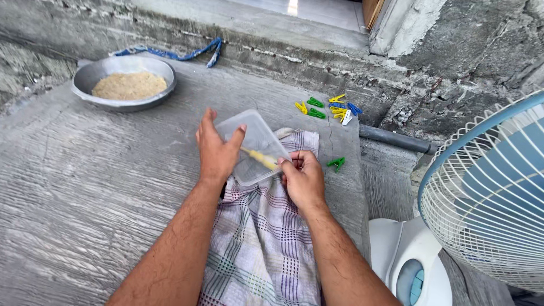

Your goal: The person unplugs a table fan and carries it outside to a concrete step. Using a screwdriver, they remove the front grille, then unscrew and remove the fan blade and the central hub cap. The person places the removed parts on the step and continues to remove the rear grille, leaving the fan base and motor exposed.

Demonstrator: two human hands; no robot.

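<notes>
We observe the left hand (216, 148) holding a clear plastic container (253, 146) at its left edge, its grip closed on the rim with the thumb on the near side and the fingers over the far wall. The container is tilted and sits just above a checked cloth (260, 238) spread on the grey concrete counter (85, 187). Inside the container lies a yellow clothespin (262, 158). The right hand (303, 178) is at the container's near right corner; its fingertips are pressed together at the yellow clothespin's end, though we cannot tell exactly how much they pinch. Just right of the right hand lies a green clothespin (336, 164). Farther off is a cluster of coloured clothespins (328, 107). At far left stands a metal bowl (90, 79) of grain. At right is a fan (487, 192).
</notes>
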